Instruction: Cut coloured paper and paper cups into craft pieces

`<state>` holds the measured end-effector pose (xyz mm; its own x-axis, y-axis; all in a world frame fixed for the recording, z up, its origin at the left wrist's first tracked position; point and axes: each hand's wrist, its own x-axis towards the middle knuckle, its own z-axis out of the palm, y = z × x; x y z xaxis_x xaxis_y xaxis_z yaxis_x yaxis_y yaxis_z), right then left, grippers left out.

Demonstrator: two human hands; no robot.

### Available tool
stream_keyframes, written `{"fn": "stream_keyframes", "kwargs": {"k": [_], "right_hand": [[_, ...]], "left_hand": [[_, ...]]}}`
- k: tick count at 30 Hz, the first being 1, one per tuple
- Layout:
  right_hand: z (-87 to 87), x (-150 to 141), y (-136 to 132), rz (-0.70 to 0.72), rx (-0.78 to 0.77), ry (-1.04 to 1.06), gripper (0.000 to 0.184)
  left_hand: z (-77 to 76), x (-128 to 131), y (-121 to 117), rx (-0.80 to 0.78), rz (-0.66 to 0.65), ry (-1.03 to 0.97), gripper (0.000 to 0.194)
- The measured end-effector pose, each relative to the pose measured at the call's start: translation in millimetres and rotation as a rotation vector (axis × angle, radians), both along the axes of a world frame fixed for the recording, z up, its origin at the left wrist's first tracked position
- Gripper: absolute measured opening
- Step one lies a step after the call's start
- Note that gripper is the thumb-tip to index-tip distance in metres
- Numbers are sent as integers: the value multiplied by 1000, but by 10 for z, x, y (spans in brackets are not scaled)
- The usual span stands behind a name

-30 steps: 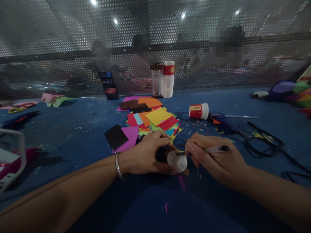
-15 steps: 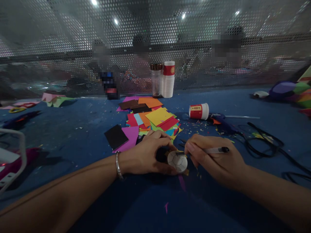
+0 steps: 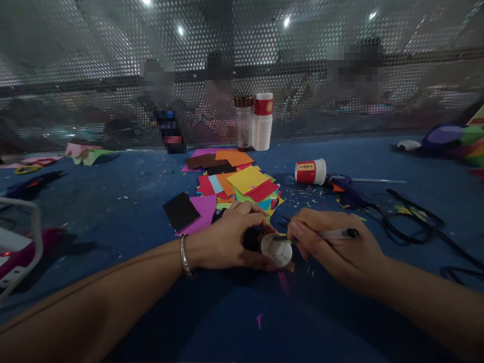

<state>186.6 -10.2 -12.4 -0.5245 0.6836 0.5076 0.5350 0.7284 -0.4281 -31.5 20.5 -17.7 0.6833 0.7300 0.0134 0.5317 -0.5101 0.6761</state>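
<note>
While the right hand (image 3: 338, 252) holds a pen (image 3: 336, 234), cup labels (image 3: 306, 173) are illegible.

A slim, shiny silver bangle (image 3: 184, 254) circles the left wrist (image 3: 193, 251), between seven and eight o'clock from the view's centre. The left forearm (image 3: 113, 287) and, toward four o'clock, the right forearm (image 3: 423, 297) are bare.

Since a second ago, shifted very slightly over the line-marked white disc (image 3: 279, 255) with the pen (image 3: 336, 234) in the right hand (image 3: 335, 254), dipping a little at the rear; tilted the view faintly downward too.
</note>
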Motion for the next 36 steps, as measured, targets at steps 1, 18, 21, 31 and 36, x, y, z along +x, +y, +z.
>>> {"fn": "stream_keyframes", "kwargs": {"k": [1, 18, 21, 31, 36], "right_hand": [[0, 1, -1, 1, -3, 1, 33], [-18, -5, 13, 23, 15, 34, 31], [-28, -6, 26, 4, 27, 18, 30], [-14, 3, -15, 6, 16, -10, 30], [-32, -9, 13, -8, 44, -23, 32]], "left_hand": [[-2, -3, 1, 0, 0, -3, 45], [-13, 2, 15, 20, -12, -9, 43], [-11, 5, 13, 30, -26, -3, 42], [-19, -5, 7, 27, -12, -20, 46], [-20, 1, 6, 27, -13, -13, 44]]}}
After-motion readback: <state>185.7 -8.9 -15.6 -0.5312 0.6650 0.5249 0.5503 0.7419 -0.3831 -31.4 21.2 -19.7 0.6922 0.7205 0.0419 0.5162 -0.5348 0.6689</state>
